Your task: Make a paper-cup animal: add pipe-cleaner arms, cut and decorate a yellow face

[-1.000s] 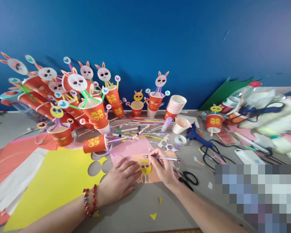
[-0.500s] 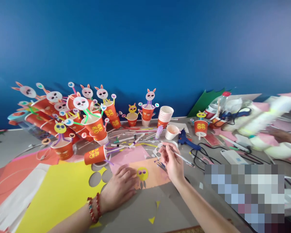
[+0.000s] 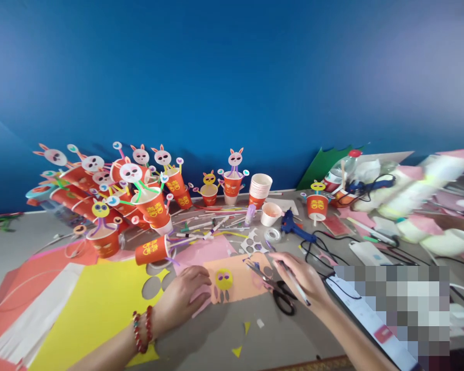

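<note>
My left hand [image 3: 187,293] rests with bent, slightly spread fingers at the left edge of an orange paper sheet [image 3: 242,268], holding nothing. Beside its fingertips lies a yellow paper circle [image 3: 224,279] with purple eye shapes. A slim pen-like stick [image 3: 299,288] is held in my right hand [image 3: 301,273], to the right of the orange sheet. Black-handled scissors [image 3: 284,301] lie just left of that hand, their blades over the sheet. Cut-out ear shapes sit below the yellow circle.
Red cups with rabbit faces [image 3: 150,206] crowd the back left. A cup stack [image 3: 260,190], a blue glue gun [image 3: 294,226], a tape roll [image 3: 272,235] and cables stand or lie behind. Yellow card [image 3: 96,314] covers the left; a screen [image 3: 371,319] is at the right.
My right hand has moved right and down with the stick, uncovering the scissors and tape roll. My left hand has drawn back slightly left from the yellow circle.
</note>
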{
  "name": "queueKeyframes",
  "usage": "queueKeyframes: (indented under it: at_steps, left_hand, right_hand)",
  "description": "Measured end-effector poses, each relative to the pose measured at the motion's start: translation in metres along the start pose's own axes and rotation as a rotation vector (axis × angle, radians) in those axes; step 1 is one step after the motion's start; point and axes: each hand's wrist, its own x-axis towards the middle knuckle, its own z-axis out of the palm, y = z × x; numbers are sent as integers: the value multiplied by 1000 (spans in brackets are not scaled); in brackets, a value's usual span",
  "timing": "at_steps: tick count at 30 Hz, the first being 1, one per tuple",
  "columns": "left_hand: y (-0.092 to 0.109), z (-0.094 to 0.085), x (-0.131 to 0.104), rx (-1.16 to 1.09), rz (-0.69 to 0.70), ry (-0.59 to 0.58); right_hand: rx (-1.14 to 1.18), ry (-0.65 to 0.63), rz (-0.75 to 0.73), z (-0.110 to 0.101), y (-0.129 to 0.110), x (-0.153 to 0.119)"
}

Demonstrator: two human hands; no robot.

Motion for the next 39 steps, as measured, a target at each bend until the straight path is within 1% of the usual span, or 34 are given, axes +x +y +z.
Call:
queueKeyframes:
  at_steps: [3, 5, 8, 10, 13, 16, 18, 23, 27, 29, 31, 35, 39]
  left_hand:
    - [4, 2, 10, 109, -13, 2]
    - [8, 6, 19, 183, -43, 6]
    - [16, 14, 33, 229, -112, -8]
    - [19, 21, 38, 228, -138, -12]
    - [21, 28, 40, 219, -142, 5]
    - [19, 31, 39, 203, -129, 15]
    - [19, 31, 39, 197, -123, 20]
    - [17, 30, 41, 180, -116, 24]
    - [15, 30, 43, 170, -119, 18]
    - [15, 29, 44, 180, -117, 9]
    - [15, 28, 46, 196, -114, -5]
    - [16, 28, 49, 216, -103, -8]
    - [16, 33, 48, 235, -95, 14]
  right_hand:
    - [-64, 77, -24, -1, 10, 0]
    - [-112, 77, -88, 2, 14, 0]
    - [-217, 7, -174, 5, 19, -4]
    - [-291, -40, -197, 4, 23, -8]
    - [-387, -103, -213, -1, 28, -11]
    - [-457, -172, -237, -7, 31, -9]
    - [-486, -190, -258, -9, 33, -6]
    - [-488, -170, -303, -12, 34, 2]
    - [-399, -91, -298, -12, 22, 3]
    - [-318, -49, -273, -9, 9, 1]
    - [-223, -54, -257, -1, -7, 0]
    - [-59, -171, -245, 20, -36, 1]
    - [-21, -307, -193, 36, -54, 8]
